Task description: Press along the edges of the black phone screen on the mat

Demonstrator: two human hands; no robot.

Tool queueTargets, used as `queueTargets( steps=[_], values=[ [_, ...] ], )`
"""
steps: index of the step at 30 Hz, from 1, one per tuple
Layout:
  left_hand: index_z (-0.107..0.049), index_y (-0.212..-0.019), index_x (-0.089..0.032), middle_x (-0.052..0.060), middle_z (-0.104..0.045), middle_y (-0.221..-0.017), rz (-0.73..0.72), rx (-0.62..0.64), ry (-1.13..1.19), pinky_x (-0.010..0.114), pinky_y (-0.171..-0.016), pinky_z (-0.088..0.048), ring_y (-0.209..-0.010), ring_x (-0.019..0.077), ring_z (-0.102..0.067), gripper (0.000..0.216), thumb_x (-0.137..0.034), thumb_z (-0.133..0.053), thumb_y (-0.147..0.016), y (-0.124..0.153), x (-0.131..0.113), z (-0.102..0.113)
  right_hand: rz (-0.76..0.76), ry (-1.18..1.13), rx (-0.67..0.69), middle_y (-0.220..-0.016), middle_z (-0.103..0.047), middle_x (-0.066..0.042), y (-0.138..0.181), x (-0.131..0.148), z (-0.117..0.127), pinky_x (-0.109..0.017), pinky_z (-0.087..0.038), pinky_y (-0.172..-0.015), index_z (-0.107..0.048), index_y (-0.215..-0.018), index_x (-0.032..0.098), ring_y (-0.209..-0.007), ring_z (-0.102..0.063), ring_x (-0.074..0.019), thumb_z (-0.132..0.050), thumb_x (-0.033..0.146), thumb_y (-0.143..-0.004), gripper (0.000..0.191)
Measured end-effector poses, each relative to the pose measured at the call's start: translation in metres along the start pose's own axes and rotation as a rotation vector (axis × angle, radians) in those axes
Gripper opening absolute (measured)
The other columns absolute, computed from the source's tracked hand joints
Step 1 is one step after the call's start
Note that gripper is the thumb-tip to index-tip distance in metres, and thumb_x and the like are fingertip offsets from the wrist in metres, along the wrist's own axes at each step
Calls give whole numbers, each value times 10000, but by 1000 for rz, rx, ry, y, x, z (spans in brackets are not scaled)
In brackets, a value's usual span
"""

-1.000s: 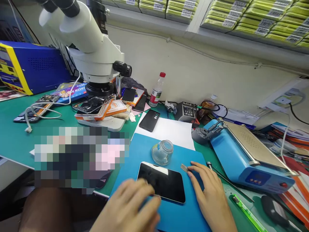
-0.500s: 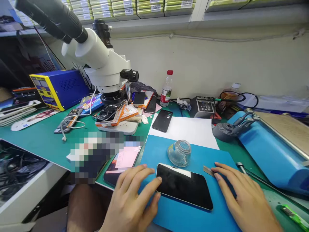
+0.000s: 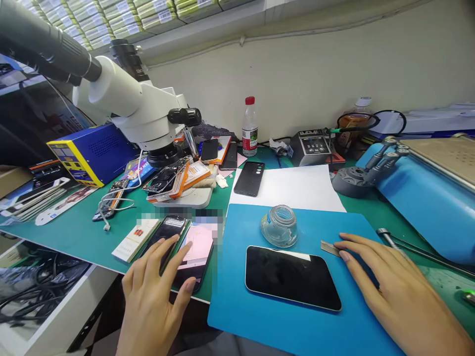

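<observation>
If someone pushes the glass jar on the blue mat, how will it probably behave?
The glass jar would probably slide before tipping, since its body widens below the neck. It is likely stiff but fragile, being clear glass. Anything inside might spill if it tipped, because the mouth looks open.

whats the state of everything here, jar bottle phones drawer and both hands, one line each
glass jar: upright, lid off
red-capped bottle: upright, capped
white-edged phone: face up on the blue mat, screen dark
pink-screened phone: face up, looks lit
black phone: back up
drawer: open, cables inside
left hand: fingers spread, contact unclear
right hand: fingertips at a small flat piece
</observation>
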State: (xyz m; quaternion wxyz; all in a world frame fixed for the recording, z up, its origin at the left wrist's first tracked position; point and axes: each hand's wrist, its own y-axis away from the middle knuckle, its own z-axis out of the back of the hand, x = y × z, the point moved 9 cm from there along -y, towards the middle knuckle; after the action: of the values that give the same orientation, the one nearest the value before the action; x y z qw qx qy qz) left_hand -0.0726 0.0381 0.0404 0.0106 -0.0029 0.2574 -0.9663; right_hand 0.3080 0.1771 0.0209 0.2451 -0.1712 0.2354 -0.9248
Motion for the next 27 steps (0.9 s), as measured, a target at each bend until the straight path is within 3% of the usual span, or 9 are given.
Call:
queueTargets(
  steps=[4,10,14,18,22,27],
  values=[
    [-498,-1541,-347,104,-551,-1560,51,1,49,559,-1111,-341,-1477,351,-443,445,-396,-492,-1098,-7,11,0,-32,-16,7,-1277,-742,-65,1,1,0,-570,-390,-1172,-739,-1194,270,-1211,-669,-306,-252,622,-1135,604],
    [-546,-1541,-377,88,-474,-1645,-49,166,69,654,-1191,-361,-1574,369,-344,467,-534,-473,-1108,-56,-14,-16,-29,-11,-29,-1277,-737,-40,0,3,1,-551,-408,-1136,-741,-1171,274,-1193,-672,-291,-274,598,-1147,569],
    [-564,-1563,-348,106,-459,-1671,-108,152,23,682,-1219,-345,-1567,385,-362,512,-556,-470,-1105,-73,-21,-27,-32,-10,-47,-1285,-738,-53,2,2,1,-548,-398,-1142,-749,-1158,267,-1210,-670,-293,-264,595,-1150,586],
    [-564,-1551,-406,71,-432,-1697,-149,170,45,706,-1231,-309,-1588,386,-330,472,-540,-479,-1107,-69,-18,-31,-91,-29,-22,-1325,-728,-64,4,-2,-2,-559,-395,-1151,-752,-1183,272,-1244,-657,-301,-278,608,-1141,582],
    [-246,-1703,-393,92,-388,-1713,-57,144,152,677,-1237,-327,-1590,333,-331,622,-489,-454,-1124,-64,-1,-15,-92,-23,-15,-1337,-722,-44,4,-2,-3,-558,-418,-1138,-738,-1223,289,-1241,-659,-297,-292,593,-1144,546],
    [-439,-1562,-421,44,-494,-1620,48,74,207,652,-1280,-284,-1613,291,-313,431,-349,-436,-1137,-43,16,4,1,50,-57,-1276,-745,-78,1,6,4,-579,-432,-1137,-739,-1164,243,-1196,-688,-313,-208,554,-1152,616]
  ],
)
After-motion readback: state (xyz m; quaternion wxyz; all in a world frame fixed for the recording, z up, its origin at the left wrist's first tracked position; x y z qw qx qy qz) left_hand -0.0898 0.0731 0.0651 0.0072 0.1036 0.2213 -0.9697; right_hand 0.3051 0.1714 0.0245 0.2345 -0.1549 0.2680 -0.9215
